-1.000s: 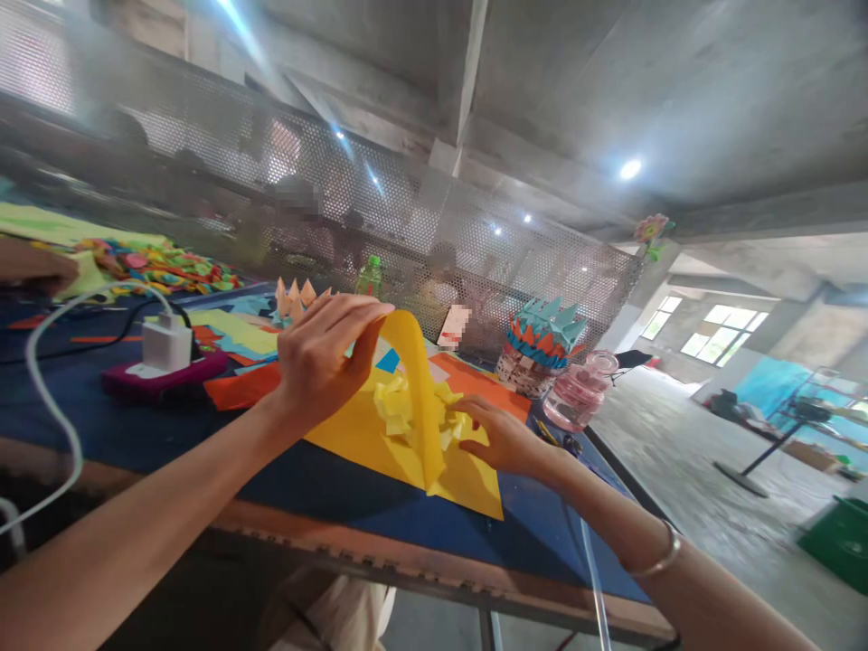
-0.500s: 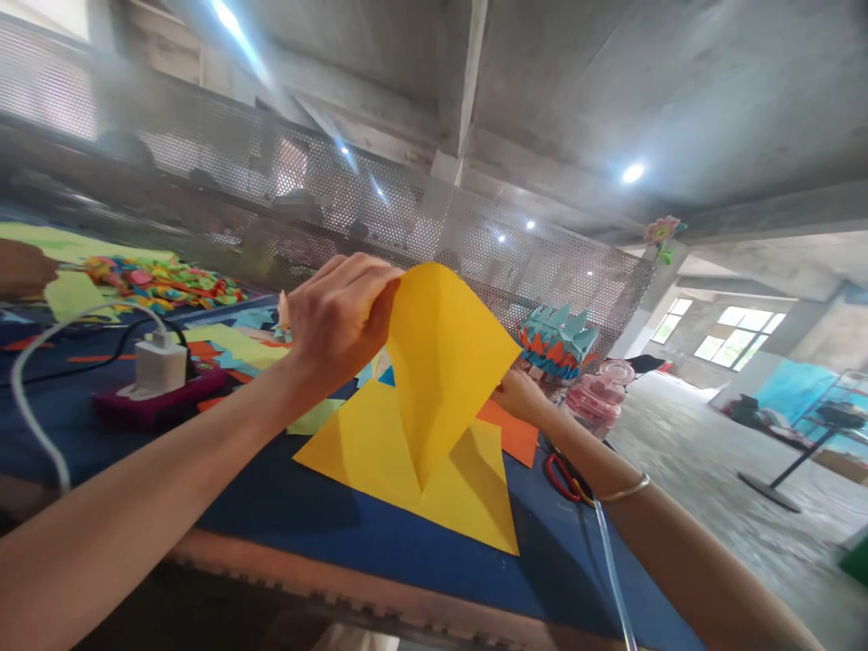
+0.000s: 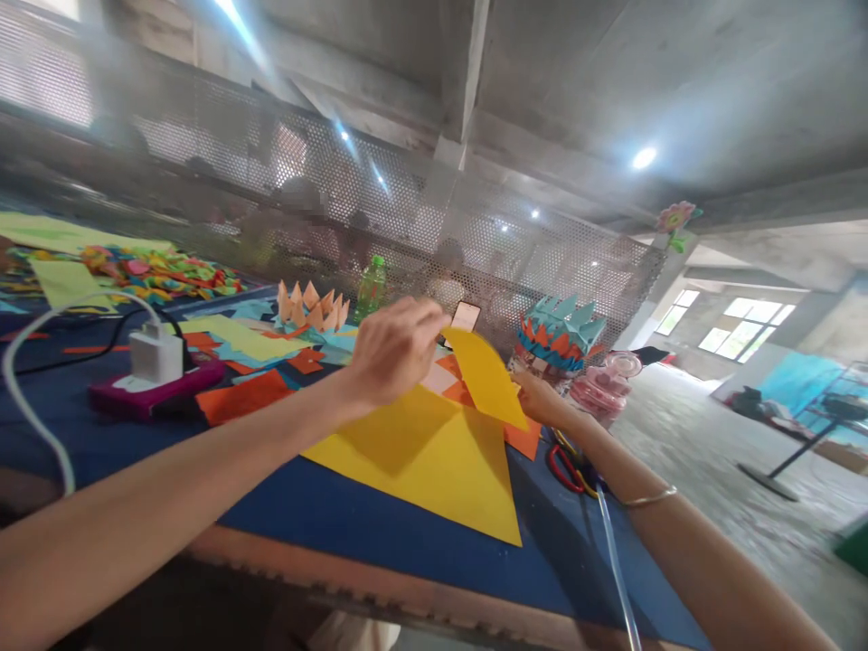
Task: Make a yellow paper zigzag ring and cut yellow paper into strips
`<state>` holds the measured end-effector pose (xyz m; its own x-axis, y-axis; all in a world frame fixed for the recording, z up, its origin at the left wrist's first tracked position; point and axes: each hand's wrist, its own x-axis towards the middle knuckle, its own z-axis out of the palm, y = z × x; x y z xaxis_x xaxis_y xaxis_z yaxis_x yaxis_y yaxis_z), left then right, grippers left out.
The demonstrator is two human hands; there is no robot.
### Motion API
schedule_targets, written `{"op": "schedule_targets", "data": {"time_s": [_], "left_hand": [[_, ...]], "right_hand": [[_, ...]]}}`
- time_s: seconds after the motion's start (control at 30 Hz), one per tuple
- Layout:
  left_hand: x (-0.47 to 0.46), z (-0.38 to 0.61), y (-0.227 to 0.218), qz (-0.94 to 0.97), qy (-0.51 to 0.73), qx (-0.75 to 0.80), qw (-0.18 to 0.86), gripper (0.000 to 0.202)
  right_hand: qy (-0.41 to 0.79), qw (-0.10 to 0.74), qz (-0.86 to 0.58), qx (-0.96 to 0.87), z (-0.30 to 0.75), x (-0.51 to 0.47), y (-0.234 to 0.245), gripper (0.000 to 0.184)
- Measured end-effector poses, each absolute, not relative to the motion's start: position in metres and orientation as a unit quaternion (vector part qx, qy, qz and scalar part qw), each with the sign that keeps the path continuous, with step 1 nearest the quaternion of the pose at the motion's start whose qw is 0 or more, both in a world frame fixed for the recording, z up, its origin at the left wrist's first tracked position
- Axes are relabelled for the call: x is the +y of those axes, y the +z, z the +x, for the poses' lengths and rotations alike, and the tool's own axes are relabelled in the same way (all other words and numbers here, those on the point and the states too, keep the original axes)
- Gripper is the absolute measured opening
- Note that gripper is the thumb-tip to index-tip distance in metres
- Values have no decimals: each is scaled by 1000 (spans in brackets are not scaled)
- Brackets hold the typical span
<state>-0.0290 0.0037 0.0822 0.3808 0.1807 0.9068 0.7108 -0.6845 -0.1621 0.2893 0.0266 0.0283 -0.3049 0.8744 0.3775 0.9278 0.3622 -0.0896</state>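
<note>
A piece of yellow paper (image 3: 486, 375) is held up, bent in a curve, between my two hands. My left hand (image 3: 400, 351) is closed at its upper left corner. My right hand (image 3: 542, 398), wearing a thin bracelet, pinches the right side; its fingertips are partly hidden by the paper. Beneath them, a flat yellow sheet (image 3: 440, 466) lies on the blue tabletop (image 3: 318, 524), shaded by my left hand and the held piece. Red-handled scissors (image 3: 568, 466) rest beside my right forearm.
A white charger (image 3: 155, 353) stands in a purple power strip (image 3: 128, 393) at left. Orange paper scraps (image 3: 248, 396), a peach folded-paper ring (image 3: 312, 307), a green bottle (image 3: 371, 285), a phone (image 3: 466, 316), a teal-and-orange paper piece (image 3: 560, 330) and a pink container (image 3: 600, 389) lie around.
The held yellow paper has dropped lower and away from me, off the flat sheet. My left hand moved right and down. The peach ring, bottle and phone are now uncovered. A hand at far left left the view.
</note>
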Motion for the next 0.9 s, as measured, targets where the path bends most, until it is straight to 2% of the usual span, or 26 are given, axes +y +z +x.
{"op": "schedule_targets", "data": {"time_s": [0.2,0.37,0.4,0.53,0.6,0.77,0.9], "left_hand": [[-24,-34,13,-919,-256,-234,186,27],[-33,-30,2,-950,-116,-267,111,12],[-32,-29,4,-951,-107,-276,92,10],[-29,-25,12,-957,-102,-271,6,32],[-27,-22,15,-956,-104,-271,-31,35],[1,-18,28,-936,-116,-323,-82,31],[41,-28,31,-898,-127,-419,-46,23]], "right_hand": [[-90,193,-586,-782,286,-12,40,33],[-77,218,-577,-784,271,-32,34,28],[-73,222,-571,-787,268,-34,33,27],[-65,238,-561,-790,257,-40,28,23],[-60,249,-561,-787,256,-39,24,22],[-25,279,-549,-787,260,-31,7,22],[2,297,-552,-779,266,-26,-2,21]]}}
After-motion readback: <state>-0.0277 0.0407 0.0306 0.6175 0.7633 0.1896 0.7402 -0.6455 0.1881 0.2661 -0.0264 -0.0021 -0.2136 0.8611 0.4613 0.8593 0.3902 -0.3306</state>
